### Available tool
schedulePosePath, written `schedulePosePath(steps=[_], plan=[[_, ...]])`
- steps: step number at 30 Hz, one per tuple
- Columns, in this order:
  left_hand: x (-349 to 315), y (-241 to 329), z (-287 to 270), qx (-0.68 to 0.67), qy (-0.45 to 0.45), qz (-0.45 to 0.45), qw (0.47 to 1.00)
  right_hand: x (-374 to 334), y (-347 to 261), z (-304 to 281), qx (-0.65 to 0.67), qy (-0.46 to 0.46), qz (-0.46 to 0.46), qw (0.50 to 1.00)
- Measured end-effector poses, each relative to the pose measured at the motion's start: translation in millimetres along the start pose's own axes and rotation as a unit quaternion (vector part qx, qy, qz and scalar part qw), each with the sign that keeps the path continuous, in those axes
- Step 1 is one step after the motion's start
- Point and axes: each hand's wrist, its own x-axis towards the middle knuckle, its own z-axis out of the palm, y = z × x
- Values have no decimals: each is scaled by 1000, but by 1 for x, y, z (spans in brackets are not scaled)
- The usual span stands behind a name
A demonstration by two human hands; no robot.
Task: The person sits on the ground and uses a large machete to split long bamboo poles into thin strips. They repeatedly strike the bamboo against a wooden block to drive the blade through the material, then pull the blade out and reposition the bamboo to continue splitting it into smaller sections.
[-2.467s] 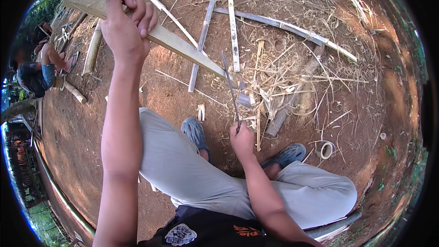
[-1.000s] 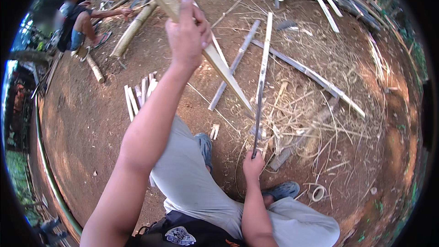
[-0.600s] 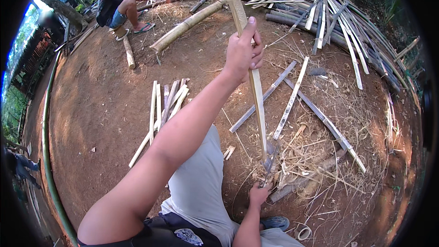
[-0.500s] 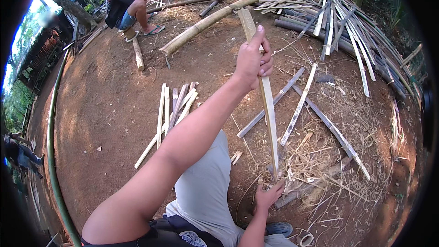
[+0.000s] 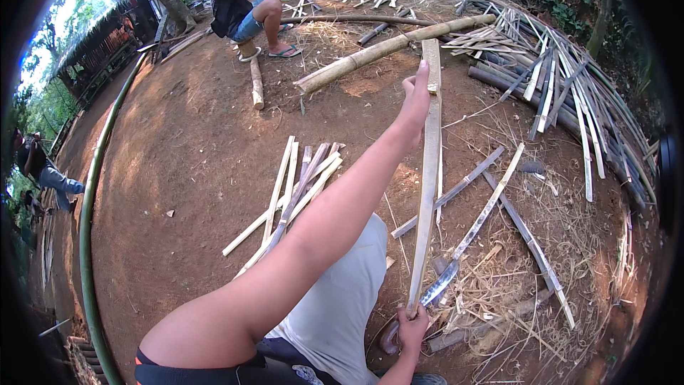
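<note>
1. Head view: the left hand (image 5: 417,96) is stretched out far ahead, fingers wrapped around the upper part of a long bamboo slat (image 5: 427,178), pinching it near its top end.
2. The slat stands nearly upright, running from the left hand down to the right hand (image 5: 412,328) at the lower edge.
3. The right hand is curled shut at the slat's foot. A knife (image 5: 436,286) lies with its blade against the slat's lower end, its dark handle just left of the hand; whether the fingers close on the handle or on the slat alone, I cannot tell.
4. The person's knee in pale grey trousers (image 5: 342,299) sits just left of the slat's foot.
5. A bundle of split strips (image 5: 292,196) lies on the bare earth to the left of the arm.
6. Two longer strips (image 5: 491,196) cross each other right of the slat, over a litter of dry shavings (image 5: 513,292).
7. A thick bamboo pole (image 5: 388,50) lies beyond the left hand, with a heap of long split strips (image 5: 563,78) to its right.
8. Another person (image 5: 249,7) squats at the top, near a short log (image 5: 256,82).
9. A green bamboo pole (image 5: 89,228) curves along the left rim.
10. No packages, labels or signs show.
</note>
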Motion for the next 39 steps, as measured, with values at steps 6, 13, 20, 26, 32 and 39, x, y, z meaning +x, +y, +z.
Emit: schedulePosePath(steps=[6, 13, 20, 26, 32, 39], plan=[[-16, -16, 8, 401, -10, 71, 913, -8, -55, 7, -51, 32, -59, 996], [-87, -13, 30, 556, -537, 35, 634, -11, -60, 17, 192, 90, 131, 968], [-158, -26, 48, 586, -650, 100, 473, -19, -130, -11, 423, 107, 92, 895], [-169, -21, 48, 434, -648, 217, 587, -15, -190, -38, 500, 126, 3, 857], [-179, 0, 55, 40, -508, 457, 729, -54, -281, -38, 596, 99, -97, 791], [-204, 17, 56, -15, -428, 418, 801, -57, -304, -3, 660, 30, -140, 738]])
